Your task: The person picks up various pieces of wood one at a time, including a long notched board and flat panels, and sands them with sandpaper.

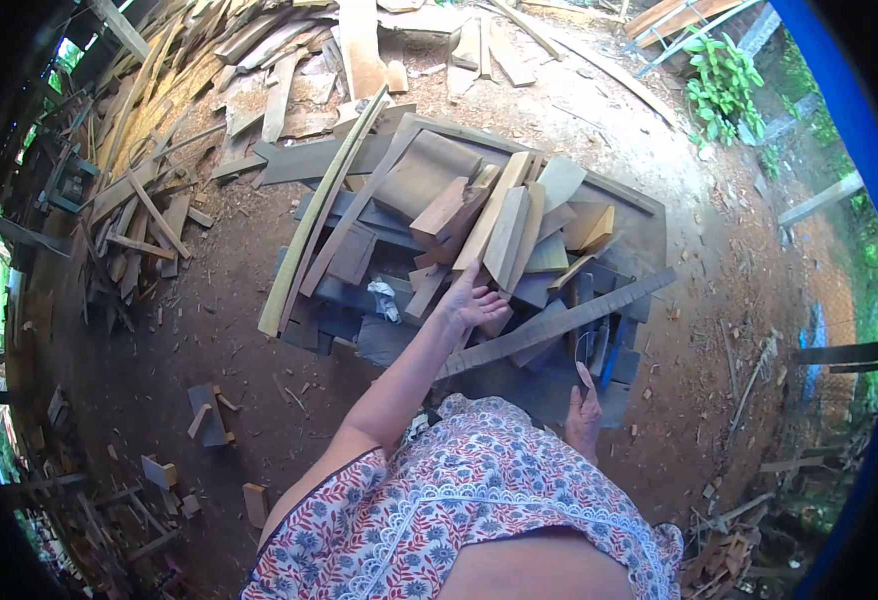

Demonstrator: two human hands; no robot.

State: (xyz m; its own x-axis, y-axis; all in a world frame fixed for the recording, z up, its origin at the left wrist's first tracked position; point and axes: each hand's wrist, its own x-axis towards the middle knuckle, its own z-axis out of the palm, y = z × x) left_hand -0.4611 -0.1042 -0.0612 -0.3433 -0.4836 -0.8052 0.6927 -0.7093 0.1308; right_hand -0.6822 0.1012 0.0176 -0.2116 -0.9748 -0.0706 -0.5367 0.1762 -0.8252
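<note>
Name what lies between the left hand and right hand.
In the head view, a long plank slants between left hand and right hand, with smaller wood pieces beside it.

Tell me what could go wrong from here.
The wood blocks lie slanted in a loose heap; disturbing one might send others sliding onto the left hand.

The long strip lies aslant near the right hand; a bump could shift it.

Wood scraps litter the ground left of the person, a possible trip hazard.
</note>
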